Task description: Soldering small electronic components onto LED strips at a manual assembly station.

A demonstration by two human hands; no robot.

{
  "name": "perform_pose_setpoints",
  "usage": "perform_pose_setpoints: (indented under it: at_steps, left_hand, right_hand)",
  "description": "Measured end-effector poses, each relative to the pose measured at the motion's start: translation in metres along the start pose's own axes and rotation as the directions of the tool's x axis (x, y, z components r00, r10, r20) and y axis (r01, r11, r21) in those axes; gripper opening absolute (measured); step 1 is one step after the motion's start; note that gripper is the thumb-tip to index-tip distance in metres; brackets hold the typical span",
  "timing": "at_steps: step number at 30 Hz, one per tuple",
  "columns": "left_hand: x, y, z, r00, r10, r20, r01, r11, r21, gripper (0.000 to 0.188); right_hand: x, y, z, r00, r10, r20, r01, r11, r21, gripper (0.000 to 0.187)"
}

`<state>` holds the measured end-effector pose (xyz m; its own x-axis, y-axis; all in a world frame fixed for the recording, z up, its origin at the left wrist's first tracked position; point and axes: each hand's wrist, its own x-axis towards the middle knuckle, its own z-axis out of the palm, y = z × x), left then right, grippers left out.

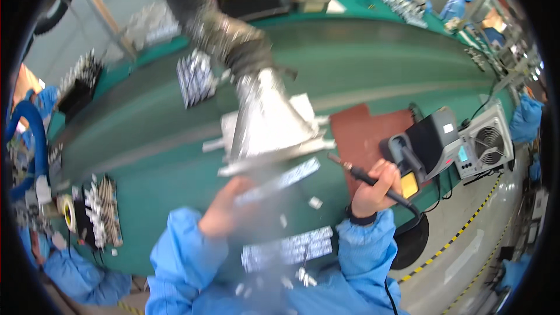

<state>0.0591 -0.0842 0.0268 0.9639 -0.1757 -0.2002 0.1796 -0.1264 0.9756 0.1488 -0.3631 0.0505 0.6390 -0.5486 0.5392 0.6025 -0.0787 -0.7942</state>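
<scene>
- Left hand: blurred, left of centre; the fingers appear closed on the left end of a white strip; the strip slants up to the right, below the hood; a hazy smear obscures detail of the grip.
- Right hand: fingers wrapped round the black handle of a soldering iron; its metal tip points up and left, near the strip's right end; a dark band circles the wrist.
- Near edge of the green worktop: a group of white strips lies side by side between the forearms; a small white piece lies above it.
- Beyond the hands: a silvery hood hangs from a duct; white pieces show around its rim.
- Right side: a reddish-brown mat; beside it, a black soldering station, a yellow sponge and a light-grey fan unit.
</scene>
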Motion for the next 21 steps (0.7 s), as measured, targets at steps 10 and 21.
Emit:
perform_pose_setpoints:
  at_steps: [10,21]
  left_hand:
    - [0.005,0.012,0.012,0.992,-0.112,-0.056,0.113,0.994,0.012,0.039]
    - [0.003,0.005,0.017,0.983,0.146,-0.107,-0.126,0.977,0.172,0.037]
  right_hand:
    - [-0.039,-0.033,0.016,0.756,-0.248,0.606,0.244,0.965,0.09,0.031]
    - [-0.051,-0.036,0.025,0.63,-0.174,0.757,0.2,0.978,0.058,0.026]
